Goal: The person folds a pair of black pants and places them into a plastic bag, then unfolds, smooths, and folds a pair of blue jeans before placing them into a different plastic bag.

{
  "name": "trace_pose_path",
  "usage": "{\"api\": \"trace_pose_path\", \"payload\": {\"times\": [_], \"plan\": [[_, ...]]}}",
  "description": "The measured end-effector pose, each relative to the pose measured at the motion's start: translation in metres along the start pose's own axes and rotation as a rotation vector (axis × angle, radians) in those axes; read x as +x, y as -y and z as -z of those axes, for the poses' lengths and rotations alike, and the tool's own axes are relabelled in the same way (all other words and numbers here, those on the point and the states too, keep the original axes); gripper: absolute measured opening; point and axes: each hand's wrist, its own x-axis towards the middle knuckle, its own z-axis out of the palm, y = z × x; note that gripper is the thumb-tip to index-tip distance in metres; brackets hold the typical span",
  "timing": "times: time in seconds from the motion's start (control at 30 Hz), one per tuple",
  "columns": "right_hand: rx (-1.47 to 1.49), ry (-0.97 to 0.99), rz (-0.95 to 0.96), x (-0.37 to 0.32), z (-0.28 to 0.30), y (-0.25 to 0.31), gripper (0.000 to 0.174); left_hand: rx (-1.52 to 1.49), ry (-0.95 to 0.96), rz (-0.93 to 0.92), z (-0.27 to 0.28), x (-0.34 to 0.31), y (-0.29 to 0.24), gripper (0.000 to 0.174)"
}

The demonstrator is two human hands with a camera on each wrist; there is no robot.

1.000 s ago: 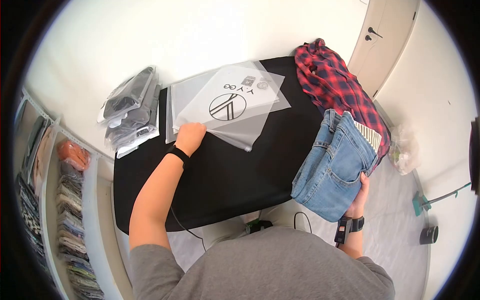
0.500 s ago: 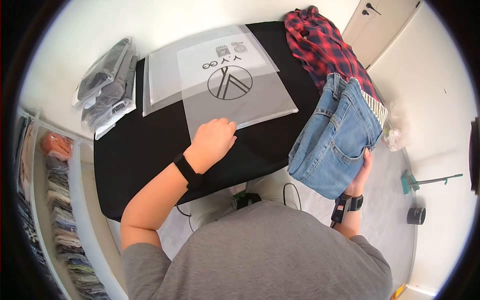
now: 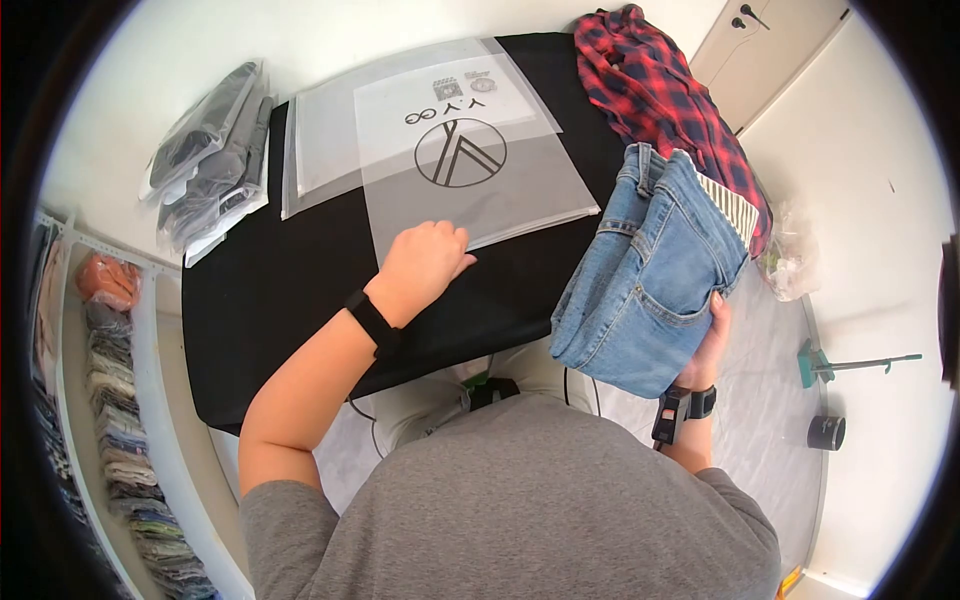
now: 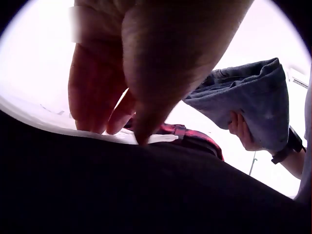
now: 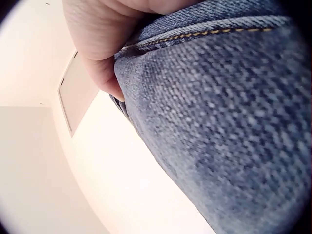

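In the head view a clear zip bag [image 3: 400,215] with a black circular logo lies on the black-covered table. My left hand [image 3: 422,265] is at its near left corner, fingertips and thumb pinching the edge. The left wrist view shows the left fingers [image 4: 92,109] pointing down onto the pale film. To the right, my right hand [image 3: 712,345] holds folded blue jeans [image 3: 650,270] from below, raised beside the table, thumb over the front. Close up in the right wrist view, denim [image 5: 209,117] fills most of the picture and the hand [image 5: 100,44] grips its edge.
More clear bags [image 3: 325,135] lie under the logo bag. A stack of bagged dark clothes [image 3: 210,165] stands at the back left. A red plaid shirt [image 3: 650,80] covers the right end of the table [image 3: 290,330]. Shelves of folded clothes [image 3: 130,420] stand at left.
The left hand has drawn the logo bag nearer and turned it straighter, moving right to its near edge. The jeans stay in the right hand, shifting slightly left most recently. The head view has tilted.
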Motion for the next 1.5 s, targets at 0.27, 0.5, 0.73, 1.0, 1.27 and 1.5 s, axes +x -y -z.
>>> {"api": "trace_pose_path", "payload": {"times": [0.27,0.5,0.73,1.0,1.27,1.5], "plan": [[-0.040,0.038,0.004,0.001,0.001,-0.006,0.061,-0.073,-0.077,-0.120,-0.008,0.015,-0.019,0.035],[-0.022,0.008,0.027,-0.005,-0.001,-0.002,0.061,-0.040,0.030,-0.084,-0.019,0.022,-0.026,0.048],[-0.003,0.007,0.033,-0.003,0.006,-0.001,0.058,-0.031,0.116,-0.081,-0.009,0.025,-0.032,0.047],[-0.015,0.000,0.009,-0.003,0.008,-0.004,0.060,-0.106,0.112,-0.035,-0.012,0.026,-0.027,0.045],[-0.074,0.003,0.053,-0.007,0.008,-0.003,0.062,-0.069,0.033,0.105,0.013,-0.043,0.000,0.043],[-0.096,0.142,-0.084,0.008,-0.013,-0.020,0.056,-0.173,-0.040,0.220,0.018,-0.047,0.019,0.024]]}}
